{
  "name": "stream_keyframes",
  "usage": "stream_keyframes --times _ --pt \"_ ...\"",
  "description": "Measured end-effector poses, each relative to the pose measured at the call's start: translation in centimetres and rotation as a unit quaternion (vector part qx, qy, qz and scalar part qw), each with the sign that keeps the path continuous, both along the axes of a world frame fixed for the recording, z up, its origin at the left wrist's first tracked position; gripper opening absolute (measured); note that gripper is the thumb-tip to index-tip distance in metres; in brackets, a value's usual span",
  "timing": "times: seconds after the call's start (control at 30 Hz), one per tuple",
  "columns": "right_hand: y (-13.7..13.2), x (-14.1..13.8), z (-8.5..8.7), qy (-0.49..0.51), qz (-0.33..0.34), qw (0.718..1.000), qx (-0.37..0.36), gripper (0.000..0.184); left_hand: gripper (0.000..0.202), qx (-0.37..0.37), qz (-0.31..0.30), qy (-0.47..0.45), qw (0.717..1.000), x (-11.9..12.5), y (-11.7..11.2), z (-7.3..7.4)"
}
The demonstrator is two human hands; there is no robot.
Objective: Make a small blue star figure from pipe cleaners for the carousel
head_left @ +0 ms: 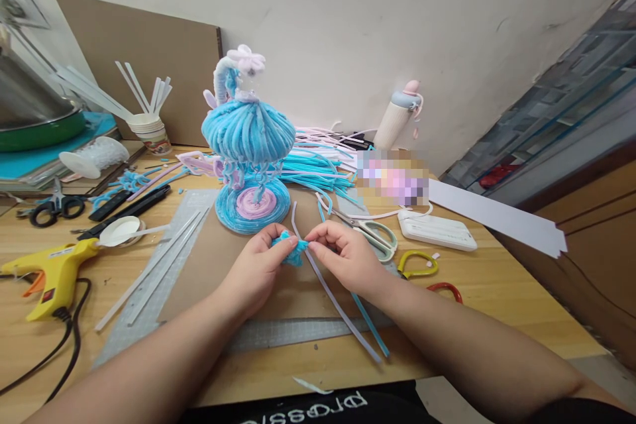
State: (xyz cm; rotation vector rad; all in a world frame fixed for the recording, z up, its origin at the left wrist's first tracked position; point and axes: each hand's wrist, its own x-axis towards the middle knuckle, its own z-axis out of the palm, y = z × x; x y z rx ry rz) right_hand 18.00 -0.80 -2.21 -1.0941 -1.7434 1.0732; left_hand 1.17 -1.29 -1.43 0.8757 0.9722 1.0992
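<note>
Between my two hands is a small blue bundle of bent pipe cleaner [297, 257]. My left hand [256, 265] is closed around its left side, thumb on top. With finger and thumb, my right hand [342, 255] pinches its right end. A lilac pipe cleaner [338, 305] and a blue pipe cleaner [370, 324] lie under and beside my right hand. Just behind my hands stands a blue pipe-cleaner lamp shape [248, 132] with a pleated shade, a lilac flower on top and a round coiled base [226, 211].
A yellow glue gun [59, 271] and black-handled scissors [57, 204] lie at left. Clear glue sticks [163, 265] rest on the cardboard [199, 291]. Green-handled scissors [380, 238], yellow-handled pliers [419, 265] and a white power bank [437, 230] are at right. Behind stands a bottle [395, 120].
</note>
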Motion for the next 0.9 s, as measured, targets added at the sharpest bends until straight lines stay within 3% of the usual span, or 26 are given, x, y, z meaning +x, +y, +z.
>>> stream_keyframes --times 0.17,0.37,0.53,0.9 --pt "0.2 0.21 0.24 -0.017 -0.001 1.0 0.006 0.01 0.018 0.008 -0.016 0.04 0.999 -0.19 0.04 0.28" --pt "0.4 0.2 0.42 -0.003 0.036 0.999 0.01 0.012 0.017 -0.02 -0.042 -0.041 0.998 -0.2 0.01 0.7" --pt "0.17 -0.18 0.25 0.038 0.048 0.997 -0.042 0.01 0.018 -0.008 -0.013 -0.053 0.998 -0.17 0.06 0.49" --pt "0.56 0.3 1.02 0.148 0.012 0.981 -0.127 0.019 0.02 0.048 -0.042 0.026 0.998 -0.67 0.33 -0.02"
